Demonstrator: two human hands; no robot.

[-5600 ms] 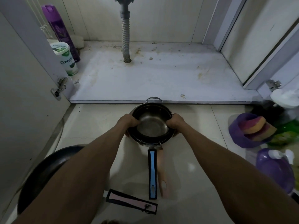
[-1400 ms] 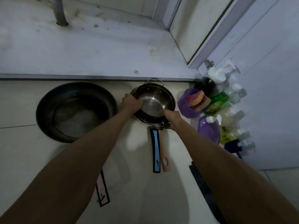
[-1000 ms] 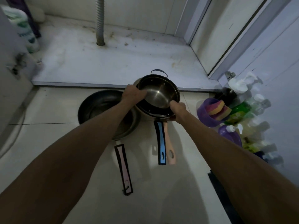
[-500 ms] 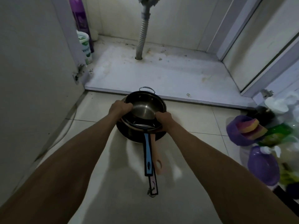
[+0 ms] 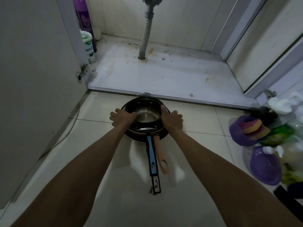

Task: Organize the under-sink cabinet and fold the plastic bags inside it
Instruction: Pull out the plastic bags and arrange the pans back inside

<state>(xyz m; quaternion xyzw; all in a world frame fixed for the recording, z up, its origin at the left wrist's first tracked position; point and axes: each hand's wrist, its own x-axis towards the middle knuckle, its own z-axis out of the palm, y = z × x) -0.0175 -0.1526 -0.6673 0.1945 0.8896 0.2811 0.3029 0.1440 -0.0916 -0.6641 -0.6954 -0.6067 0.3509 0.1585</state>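
A stack of pans [image 5: 146, 115] rests on the tiled floor just in front of the open under-sink cabinet [image 5: 164, 74]. A steel pot sits on top, nested over pans with a blue handle [image 5: 152, 158], a tan handle and a pink handle pointing toward me. My left hand [image 5: 122, 117] grips the stack's left rim. My right hand [image 5: 172, 119] grips the right rim. No plastic bags show inside the cabinet.
The drain hose [image 5: 146, 35] rises from the cabinet floor. A purple spray can [image 5: 83, 18] and a white tub [image 5: 88, 45] stand at the cabinet's left. On the floor at right, a purple bowl with sponges [image 5: 244, 131], bottles and a purple lid [image 5: 264, 167]. The cabinet door [image 5: 32, 79] hangs open at left.
The steel pot and two pans were carried left and set into the large dark pan. The stack now sits centred before the cabinet, both hands on its rims.
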